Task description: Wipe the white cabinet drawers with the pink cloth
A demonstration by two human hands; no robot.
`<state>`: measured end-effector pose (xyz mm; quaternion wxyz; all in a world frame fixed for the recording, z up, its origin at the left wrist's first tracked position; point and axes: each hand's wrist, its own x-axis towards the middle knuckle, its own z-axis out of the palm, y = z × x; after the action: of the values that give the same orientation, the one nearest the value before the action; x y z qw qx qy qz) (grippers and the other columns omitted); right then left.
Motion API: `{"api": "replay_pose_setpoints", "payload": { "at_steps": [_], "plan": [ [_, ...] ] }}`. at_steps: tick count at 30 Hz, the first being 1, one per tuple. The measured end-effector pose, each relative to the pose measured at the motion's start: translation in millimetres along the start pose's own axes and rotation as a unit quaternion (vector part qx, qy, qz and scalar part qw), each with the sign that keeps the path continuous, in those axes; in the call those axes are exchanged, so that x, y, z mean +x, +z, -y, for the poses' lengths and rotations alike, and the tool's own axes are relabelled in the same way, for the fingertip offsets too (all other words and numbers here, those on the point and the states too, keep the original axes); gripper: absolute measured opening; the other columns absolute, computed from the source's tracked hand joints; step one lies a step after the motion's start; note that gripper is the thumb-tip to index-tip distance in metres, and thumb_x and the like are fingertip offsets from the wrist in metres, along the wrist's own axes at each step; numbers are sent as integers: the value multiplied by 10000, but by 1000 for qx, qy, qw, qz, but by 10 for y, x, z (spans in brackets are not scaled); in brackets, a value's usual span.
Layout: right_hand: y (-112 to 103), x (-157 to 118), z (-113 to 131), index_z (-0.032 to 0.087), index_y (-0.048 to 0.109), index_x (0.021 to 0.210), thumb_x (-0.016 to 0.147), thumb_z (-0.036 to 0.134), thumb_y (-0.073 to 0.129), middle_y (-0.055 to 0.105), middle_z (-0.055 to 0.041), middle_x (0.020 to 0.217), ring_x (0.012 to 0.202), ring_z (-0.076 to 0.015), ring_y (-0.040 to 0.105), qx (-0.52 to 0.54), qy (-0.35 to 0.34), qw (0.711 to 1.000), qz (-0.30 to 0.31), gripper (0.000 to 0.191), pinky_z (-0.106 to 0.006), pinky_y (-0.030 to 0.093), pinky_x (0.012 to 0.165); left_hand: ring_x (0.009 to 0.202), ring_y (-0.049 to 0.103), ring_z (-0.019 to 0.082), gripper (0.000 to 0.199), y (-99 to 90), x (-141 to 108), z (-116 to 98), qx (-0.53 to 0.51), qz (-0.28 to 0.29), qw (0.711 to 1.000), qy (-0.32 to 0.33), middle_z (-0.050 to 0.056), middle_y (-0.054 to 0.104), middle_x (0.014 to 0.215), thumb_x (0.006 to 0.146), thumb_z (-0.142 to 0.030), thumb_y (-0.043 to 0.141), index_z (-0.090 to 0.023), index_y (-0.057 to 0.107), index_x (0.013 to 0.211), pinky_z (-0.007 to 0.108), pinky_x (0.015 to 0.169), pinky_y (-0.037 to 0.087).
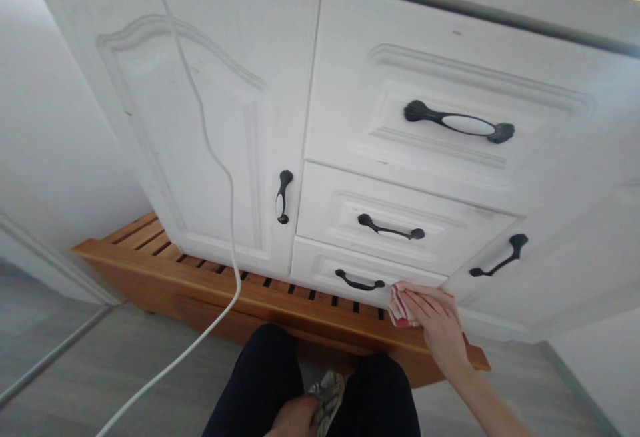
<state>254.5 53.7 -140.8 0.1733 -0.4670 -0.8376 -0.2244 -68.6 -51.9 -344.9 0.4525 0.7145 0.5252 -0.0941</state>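
Right hand [436,320] — cloth [399,307] on drawer [325,269]

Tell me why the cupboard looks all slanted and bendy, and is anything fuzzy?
Head view: the wide lens tilts and stretches the white cabinet, most at the edges; soft even daylight, hardly any shadows; the right hand pressing the red-and-white cloth on the bottom drawer looks slightly soft.

The right hand [440,323] presses a cloth [400,307] against the lowest drawer [320,267], just right of its handle [360,282]. Two more drawers stack above; a cupboard door [200,143] stands left; a slatted platform [280,303] lies below.
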Motion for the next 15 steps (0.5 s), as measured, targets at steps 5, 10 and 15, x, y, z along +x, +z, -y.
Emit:
{"api": "replay_pose_setpoints", "payload": {
  "at_steps": [5,10,15],
  "plan": [
    [-174,809,770,255,403,1497,984,149,407,567,-74,1438,1309,-234,527,137,28,975,-171,525,-449,467,1043,1179,646,347,460,59,80,8,13,-11,1000,11,121,692,1263,760,-299,523,-243,660,1195,424,973,535],
    [171,1763,1612,309,354,1517,986,173,471,528,14,1481,1401,-208,430,111,-38,978,-173,561,-384,428,1096,1155,659,344,427,56,70,34,37,3,999,13,121,692,1256,776,-288,499,-229,673,1161,432,970,543],
    [957,1614,1858,277,331,1526,979,152,456,387,61,1573,1460,-167,338,70,-120,987,-80,576,-320,404,1139,1217,620,282,456,46,49,78,39,-4,999,18,109,654,1312,813,-274,441,-220,617,1229,374,1041,489]
  ]
}}
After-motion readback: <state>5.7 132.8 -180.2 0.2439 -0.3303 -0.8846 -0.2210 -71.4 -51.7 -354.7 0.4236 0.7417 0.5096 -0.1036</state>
